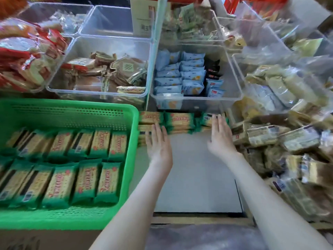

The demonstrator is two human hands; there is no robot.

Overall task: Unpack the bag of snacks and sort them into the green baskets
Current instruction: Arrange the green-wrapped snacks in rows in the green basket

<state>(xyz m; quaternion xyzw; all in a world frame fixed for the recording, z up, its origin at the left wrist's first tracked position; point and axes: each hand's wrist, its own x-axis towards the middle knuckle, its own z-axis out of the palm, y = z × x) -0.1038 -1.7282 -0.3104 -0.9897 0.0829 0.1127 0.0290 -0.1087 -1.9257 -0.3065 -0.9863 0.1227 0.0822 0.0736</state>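
Packets (180, 121): stacked between flat, empty left hand (159, 143) and right hand (220, 137), likely to gather them. Basket (131, 134) left, part-filled.

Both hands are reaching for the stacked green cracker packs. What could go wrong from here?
The open left hand and right hand flank the cracker packs; a loose squeeze could spill the stack. The right hand is near the heaped packets, which might get knocked.
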